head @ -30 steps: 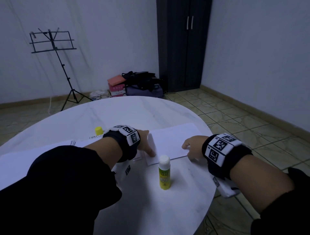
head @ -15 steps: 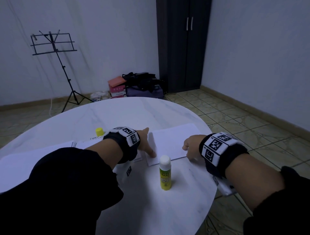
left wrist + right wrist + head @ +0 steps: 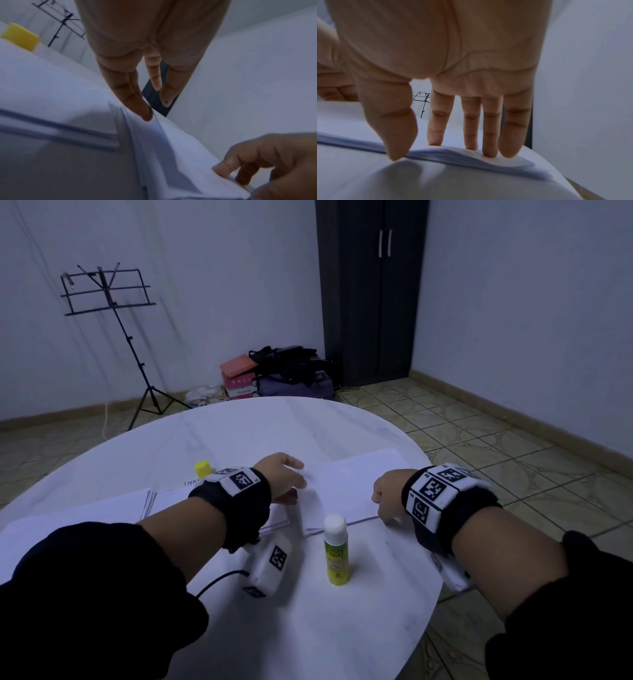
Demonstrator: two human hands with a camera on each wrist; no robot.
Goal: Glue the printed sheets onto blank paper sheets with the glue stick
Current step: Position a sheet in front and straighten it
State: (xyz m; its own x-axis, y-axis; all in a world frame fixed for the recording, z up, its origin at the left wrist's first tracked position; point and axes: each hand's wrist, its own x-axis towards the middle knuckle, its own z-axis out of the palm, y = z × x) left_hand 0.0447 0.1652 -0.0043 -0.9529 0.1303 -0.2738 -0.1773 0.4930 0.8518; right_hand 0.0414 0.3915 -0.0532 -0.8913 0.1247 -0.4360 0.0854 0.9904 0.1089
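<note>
A stack of blank white sheets [image 3: 342, 484] lies in the middle of the round table. My left hand [image 3: 296, 479] is at its left edge with the fingers straight, and one fingertip [image 3: 145, 115] touches the stack's edge. My right hand [image 3: 382, 503] is at the near right corner. There its fingertips [image 3: 471, 146] press on top and its thumb [image 3: 395, 152] is at the edge, pinching the top sheets so they bow up. The glue stick [image 3: 335, 553] stands upright in front of the stack, apart from both hands. Printed sheets [image 3: 161, 501] lie to the left.
A yellow cap [image 3: 202, 468] stands on the printed sheets behind my left wrist. The white table [image 3: 308, 628] ends close by my right forearm. On the floor beyond are a music stand [image 3: 109, 292], bags and boxes [image 3: 274, 374], and a dark wardrobe [image 3: 370, 289].
My left hand has lifted from the stack's near left corner and moved further along its left edge, fingers straighter. My right hand stays at the near right corner.
</note>
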